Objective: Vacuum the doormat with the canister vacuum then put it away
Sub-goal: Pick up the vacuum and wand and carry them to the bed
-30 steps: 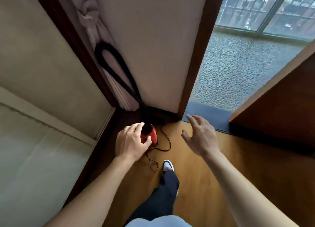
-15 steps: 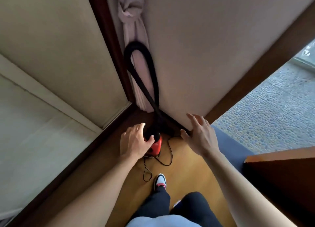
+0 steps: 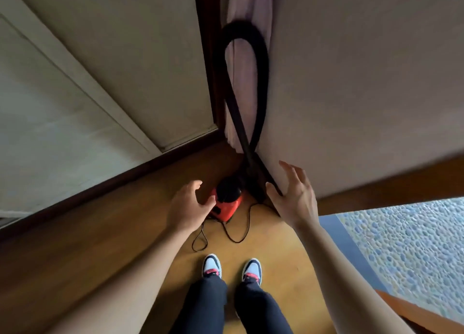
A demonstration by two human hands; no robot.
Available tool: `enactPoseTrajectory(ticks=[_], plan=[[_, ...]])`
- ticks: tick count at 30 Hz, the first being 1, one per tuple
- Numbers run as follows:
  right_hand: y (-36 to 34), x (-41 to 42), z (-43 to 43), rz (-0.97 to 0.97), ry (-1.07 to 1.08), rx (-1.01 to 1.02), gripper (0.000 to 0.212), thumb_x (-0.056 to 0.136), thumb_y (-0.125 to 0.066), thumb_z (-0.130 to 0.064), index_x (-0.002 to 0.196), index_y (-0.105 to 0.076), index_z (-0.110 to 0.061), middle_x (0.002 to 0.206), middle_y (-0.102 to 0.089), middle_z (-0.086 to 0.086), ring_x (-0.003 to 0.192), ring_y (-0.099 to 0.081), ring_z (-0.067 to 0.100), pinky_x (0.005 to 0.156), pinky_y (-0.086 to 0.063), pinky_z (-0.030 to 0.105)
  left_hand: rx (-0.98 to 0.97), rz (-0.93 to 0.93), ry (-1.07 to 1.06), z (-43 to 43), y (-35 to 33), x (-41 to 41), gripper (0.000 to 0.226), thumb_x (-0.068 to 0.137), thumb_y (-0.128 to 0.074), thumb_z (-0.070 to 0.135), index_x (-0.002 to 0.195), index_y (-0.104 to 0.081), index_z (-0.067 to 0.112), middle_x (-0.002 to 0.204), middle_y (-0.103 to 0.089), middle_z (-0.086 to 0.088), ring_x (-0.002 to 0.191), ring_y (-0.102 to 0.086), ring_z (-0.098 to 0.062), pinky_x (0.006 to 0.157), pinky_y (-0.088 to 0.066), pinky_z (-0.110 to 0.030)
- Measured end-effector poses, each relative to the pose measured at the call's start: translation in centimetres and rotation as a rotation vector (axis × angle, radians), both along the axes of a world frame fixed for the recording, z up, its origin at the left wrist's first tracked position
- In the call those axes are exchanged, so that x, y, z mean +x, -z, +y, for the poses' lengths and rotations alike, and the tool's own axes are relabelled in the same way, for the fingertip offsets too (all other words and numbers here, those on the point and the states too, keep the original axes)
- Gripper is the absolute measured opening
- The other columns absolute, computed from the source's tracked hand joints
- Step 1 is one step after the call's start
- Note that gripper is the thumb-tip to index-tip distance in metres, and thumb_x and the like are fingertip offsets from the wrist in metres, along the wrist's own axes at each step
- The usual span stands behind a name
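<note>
One canister vacuum [image 3: 226, 203] sits in the wall corner, hose [image 3: 247, 87] looped up the wall. Probably rigid and light; take it by the black top. Left hand [image 3: 188, 208] open just beside it, right hand [image 3: 293, 195] open, empty.

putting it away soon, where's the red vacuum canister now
On the wood floor in the corner, centre of the head view, between the left hand and right hand.

head view, steeply down, floor corner [image 3: 226, 158]
</note>
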State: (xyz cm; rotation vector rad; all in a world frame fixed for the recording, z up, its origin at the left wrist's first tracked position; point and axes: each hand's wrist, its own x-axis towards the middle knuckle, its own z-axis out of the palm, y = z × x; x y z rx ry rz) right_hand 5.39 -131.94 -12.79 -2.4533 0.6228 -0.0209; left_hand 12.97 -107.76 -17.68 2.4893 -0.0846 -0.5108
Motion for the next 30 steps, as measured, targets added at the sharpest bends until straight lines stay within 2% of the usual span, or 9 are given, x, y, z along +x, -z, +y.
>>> enactPoseTrajectory(ticks=[3, 8, 14, 18, 21, 26, 30], plan=[[5.3, 1.4, -1.1, -0.03, -0.004, 0.032, 0.062, 0.092, -0.071, -0.037, 0.148, -0.05, -0.02, 0.14, -0.056, 0.011, 0.12, -0.059, 0.035, 0.091, -0.055, 0.047, 0.01, 0.042, -0.045, -0.7, 5.5, 0.0, 0.057, 0.088, -0.066, 0.046, 0.137, -0.051, 0.02, 0.139, -0.056, 0.0, 0.126, -0.055, -0.019, 0.097, -0.051, -0.039], [16.5, 5.3, -2.5, -0.029, -0.046, 0.028, 0.064, 0.092, -0.071, -0.037, 0.149, -0.048, -0.021, 0.142, -0.053, 0.008, 0.124, -0.056, 0.031, 0.093, -0.055, 0.043, 0.066, 0.041, -0.011, -1.9, 16.8, 2.0, 0.06, 0.088, -0.065, 0.05, 0.138, -0.05, 0.021, 0.139, -0.057, 0.001, 0.125, -0.056, -0.019, 0.096, -0.051, -0.039], [30.0, 8.9, -3.0, -0.097, -0.178, -0.054, 0.067, 0.091, -0.073, -0.035, 0.15, -0.046, -0.019, 0.141, -0.054, 0.012, 0.122, -0.055, 0.033, 0.096, -0.053, 0.044, 0.266, -0.134, 0.185, -4.3, 29.9, 4.0, 0.064, 0.084, -0.061, 0.056, 0.137, -0.053, 0.021, 0.133, -0.063, -0.002, 0.116, -0.061, -0.024, 0.087, -0.055, -0.036], [36.9, 11.5, -3.7, -0.192, -0.183, -0.087, 0.074, 0.088, -0.076, -0.037, 0.152, -0.044, -0.016, 0.138, -0.056, 0.014, 0.12, -0.058, 0.034, 0.094, -0.056, 0.047, 0.275, -0.195, 0.207, -6.5, 37.5, 5.6, 0.067, 0.084, -0.059, 0.059, 0.138, -0.052, 0.02, 0.133, -0.062, -0.001, 0.118, -0.059, -0.022, 0.092, -0.054, -0.037], [41.1, 13.9, -4.8, -0.35, -0.161, -0.058, 0.078, 0.086, -0.075, -0.041, 0.151, -0.045, -0.011, 0.133, -0.059, 0.016, 0.116, -0.061, 0.032, 0.092, -0.058, 0.045, 0.282, -0.186, 0.17, -8.0, 42.8, 6.5, 0.067, 0.082, -0.059, 0.061, 0.136, -0.053, 0.022, 0.128, -0.061, -0.001, 0.116, -0.058, -0.02, 0.09, -0.053, -0.033], [44.6, 18.2, -5.5, -0.558, -0.164, -0.004, 0.072, 0.087, -0.064, -0.046, 0.149, -0.045, -0.016, 0.134, -0.06, 0.013, 0.121, -0.06, 0.025, 0.104, -0.05, 0.034, 0.211, -0.196, 0.079, -9.8, 47.7, 8.1, 0.055, 0.08, -0.066, 0.057, 0.122, -0.056, 0.023, 0.113, -0.057, 0.001, 0.104, -0.059, -0.018, 0.079, -0.046, -0.024], [45.9, 21.1, -5.9, -0.652, -0.183, 0.008, 0.066, 0.086, -0.07, -0.04, 0.144, -0.051, -0.014, 0.131, -0.063, 0.011, 0.118, -0.061, 0.023, 0.103, -0.052, 0.038, 0.156, -0.167, -0.001, -10.5, 49.3, 9.2, 0.048, 0.079, -0.07, 0.053, 0.112, -0.056, 0.022, 0.108, -0.057, 0.001, 0.101, -0.062, -0.021, 0.075, -0.044, -0.026]])
